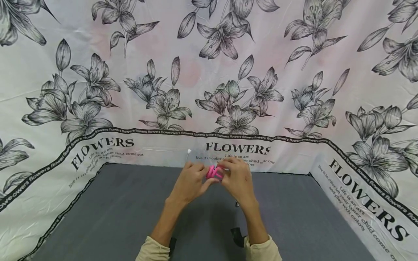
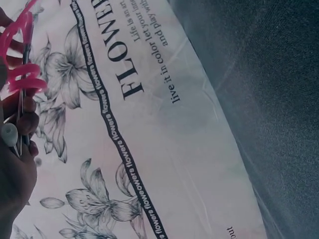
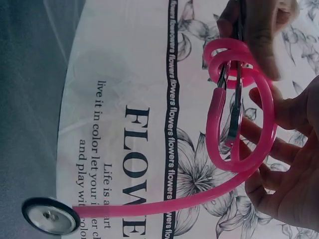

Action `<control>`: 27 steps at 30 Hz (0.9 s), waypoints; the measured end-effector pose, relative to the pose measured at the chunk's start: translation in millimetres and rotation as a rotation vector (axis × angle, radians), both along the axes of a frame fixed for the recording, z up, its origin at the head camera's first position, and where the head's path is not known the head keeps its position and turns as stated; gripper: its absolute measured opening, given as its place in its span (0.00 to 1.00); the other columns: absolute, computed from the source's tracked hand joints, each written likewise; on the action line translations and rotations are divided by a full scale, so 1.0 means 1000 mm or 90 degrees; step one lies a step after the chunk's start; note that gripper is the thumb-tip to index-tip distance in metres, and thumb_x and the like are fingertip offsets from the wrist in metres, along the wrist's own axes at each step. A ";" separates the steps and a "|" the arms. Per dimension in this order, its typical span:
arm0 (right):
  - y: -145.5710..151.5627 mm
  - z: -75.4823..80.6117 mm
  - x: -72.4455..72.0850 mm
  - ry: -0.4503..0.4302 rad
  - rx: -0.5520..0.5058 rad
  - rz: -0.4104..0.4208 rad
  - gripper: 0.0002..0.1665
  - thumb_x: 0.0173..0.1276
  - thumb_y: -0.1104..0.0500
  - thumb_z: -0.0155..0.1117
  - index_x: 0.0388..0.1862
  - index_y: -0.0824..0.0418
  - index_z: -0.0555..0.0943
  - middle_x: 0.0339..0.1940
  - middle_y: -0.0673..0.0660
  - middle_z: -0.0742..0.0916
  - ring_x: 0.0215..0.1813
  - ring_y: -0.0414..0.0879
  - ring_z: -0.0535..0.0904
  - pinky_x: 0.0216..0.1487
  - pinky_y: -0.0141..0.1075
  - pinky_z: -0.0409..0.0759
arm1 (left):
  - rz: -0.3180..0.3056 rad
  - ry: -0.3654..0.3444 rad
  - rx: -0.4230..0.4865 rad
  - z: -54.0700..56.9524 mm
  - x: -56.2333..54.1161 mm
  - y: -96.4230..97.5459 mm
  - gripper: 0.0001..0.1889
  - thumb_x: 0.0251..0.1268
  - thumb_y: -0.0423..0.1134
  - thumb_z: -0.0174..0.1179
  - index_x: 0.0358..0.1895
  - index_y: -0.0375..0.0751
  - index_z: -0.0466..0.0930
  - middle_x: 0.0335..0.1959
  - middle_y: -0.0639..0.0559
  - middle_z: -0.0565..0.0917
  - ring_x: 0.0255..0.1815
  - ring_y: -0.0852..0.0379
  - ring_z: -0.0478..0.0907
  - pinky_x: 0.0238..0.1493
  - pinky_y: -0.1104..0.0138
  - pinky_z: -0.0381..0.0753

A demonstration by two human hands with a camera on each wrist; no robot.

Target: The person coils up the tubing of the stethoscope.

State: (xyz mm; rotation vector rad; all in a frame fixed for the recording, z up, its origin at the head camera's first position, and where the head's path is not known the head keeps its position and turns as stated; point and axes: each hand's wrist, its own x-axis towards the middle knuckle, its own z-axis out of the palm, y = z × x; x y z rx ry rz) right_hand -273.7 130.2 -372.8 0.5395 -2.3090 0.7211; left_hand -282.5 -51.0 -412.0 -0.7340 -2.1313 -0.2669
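Both hands hold up a stethoscope [image 1: 213,172], its pink tubing wound in loops around its metal ear tubes. My left hand [image 1: 189,183] grips the ear tubes just beside the wound coils. A white ear tip [image 2: 9,133] sticks out past that hand in the left wrist view. In the right wrist view, my right hand [image 3: 294,174] has its thumb and fingers around the large loop of pink tubing [image 3: 269,127]. From this loop the tubing runs down to the round chest piece [image 3: 51,216], which hangs free with a dark rim.
Below the hands lies a grey tabletop [image 1: 130,210]. A white cloth [image 1: 163,145] printed with flowers and lettering stands behind it and along both sides. Black pieces [image 1: 237,237] sit close to the sleeve cuffs.
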 end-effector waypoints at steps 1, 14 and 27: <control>0.000 0.000 0.000 -0.004 -0.001 -0.004 0.07 0.62 0.61 0.78 0.40 0.57 0.92 0.45 0.57 0.92 0.53 0.58 0.84 0.59 0.57 0.79 | -0.002 0.004 -0.007 0.000 0.000 0.000 0.19 0.62 0.58 0.72 0.32 0.45 0.85 0.25 0.55 0.80 0.27 0.58 0.74 0.43 0.62 0.69; 0.014 0.000 -0.006 -0.056 -0.092 0.012 0.09 0.60 0.60 0.80 0.39 0.60 0.91 0.32 0.56 0.93 0.30 0.45 0.85 0.28 0.30 0.72 | -0.058 0.048 -0.039 0.002 0.000 0.000 0.12 0.63 0.50 0.74 0.31 0.46 0.87 0.28 0.57 0.83 0.30 0.60 0.78 0.42 0.64 0.70; 0.036 -0.003 -0.019 -0.151 -0.183 0.187 0.08 0.64 0.72 0.73 0.42 0.69 0.88 0.38 0.65 0.93 0.41 0.56 0.92 0.42 0.33 0.88 | -0.166 -0.017 -0.020 0.008 0.001 -0.010 0.10 0.68 0.49 0.70 0.34 0.48 0.90 0.27 0.60 0.82 0.27 0.63 0.74 0.44 0.64 0.71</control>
